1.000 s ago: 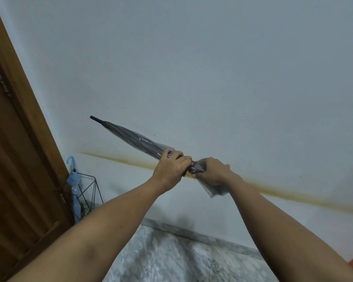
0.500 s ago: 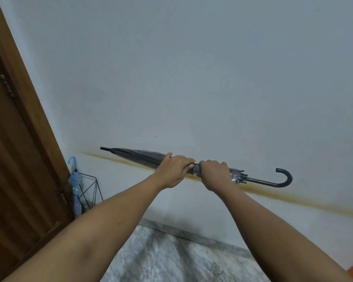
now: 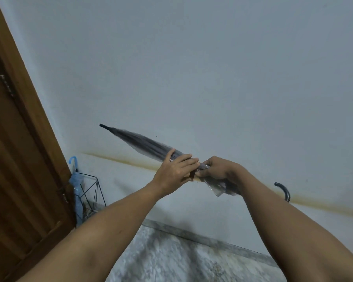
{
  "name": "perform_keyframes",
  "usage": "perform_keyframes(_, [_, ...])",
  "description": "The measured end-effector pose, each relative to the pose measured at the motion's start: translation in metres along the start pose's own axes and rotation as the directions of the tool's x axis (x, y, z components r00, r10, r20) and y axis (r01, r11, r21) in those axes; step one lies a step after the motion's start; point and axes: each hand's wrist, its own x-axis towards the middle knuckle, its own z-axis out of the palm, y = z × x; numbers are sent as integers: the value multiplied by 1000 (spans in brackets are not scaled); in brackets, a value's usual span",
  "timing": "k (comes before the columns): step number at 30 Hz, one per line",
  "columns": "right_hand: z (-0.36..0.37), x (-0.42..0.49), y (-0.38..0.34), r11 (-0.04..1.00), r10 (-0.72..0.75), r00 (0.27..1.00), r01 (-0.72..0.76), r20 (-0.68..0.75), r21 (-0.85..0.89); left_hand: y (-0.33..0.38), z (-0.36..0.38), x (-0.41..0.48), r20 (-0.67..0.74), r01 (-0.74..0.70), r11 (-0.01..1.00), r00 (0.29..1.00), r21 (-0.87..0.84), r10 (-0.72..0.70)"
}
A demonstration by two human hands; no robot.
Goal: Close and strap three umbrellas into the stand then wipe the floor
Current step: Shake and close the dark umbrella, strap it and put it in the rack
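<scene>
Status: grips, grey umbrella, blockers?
Left grip and right grip both hold grey umbrella, furled, tip up-left. Stand holds one blue umbrella. No obstruction seen.

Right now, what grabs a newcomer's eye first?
The grey folded umbrella is held mid-frame, tip slanting up-left, with the left hand and right hand gripping its canopy side by side. Lower left, a light-blue umbrella stands in the black wire stand beside the brown wooden door.
</scene>
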Motion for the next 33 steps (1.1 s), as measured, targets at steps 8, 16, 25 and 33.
perform_keyframes(8, [1,4,-2,1000,17,998,-17,-52,7,-5,-4,10,51,33,999,998,-25,-32])
perform_keyframes(16, [30,5,-17,645,-146,920,-191,-364,-740,0,-7,12,303,309,928,922,-207,-240])
perform_keyframes(25, [38,14,4,549,-336,867,-137,-367,-824,-8,-12,12,372,386,887,885,-253,-279])
perform_keyframes(33, [26,19,5,645,-223,921,-106,-319,-757,-6,-20,17,287,453,803,887,-387,-362])
